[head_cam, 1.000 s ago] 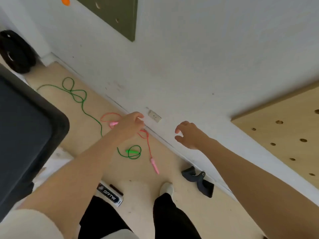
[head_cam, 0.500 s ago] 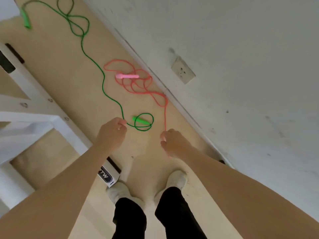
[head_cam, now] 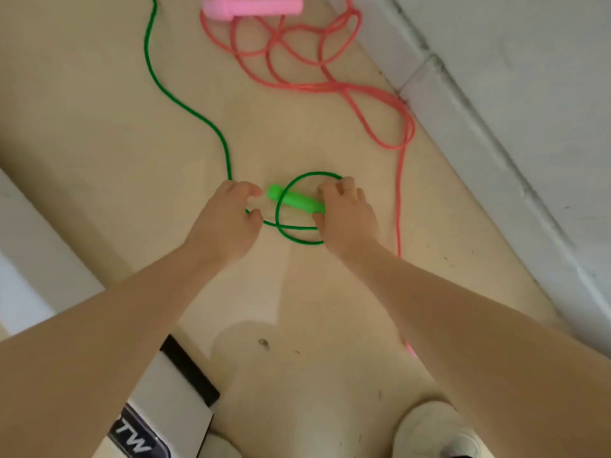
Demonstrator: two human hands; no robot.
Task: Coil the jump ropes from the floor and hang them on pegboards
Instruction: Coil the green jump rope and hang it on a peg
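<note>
The floor (head_cam: 99, 120) is pale and bare beneath both hands. Beyond the fingertips, the pink rope (head_cam: 297, 61) lies tangled and should stay put for now. The green rope (head_cam: 185, 104) runs away past the left hand (head_cam: 224, 223), whose curled fingers close on the cord. The right hand (head_cam: 347, 216) curls round the green handle (head_cam: 294, 201); lift it clear of the small loop before coiling.
</note>
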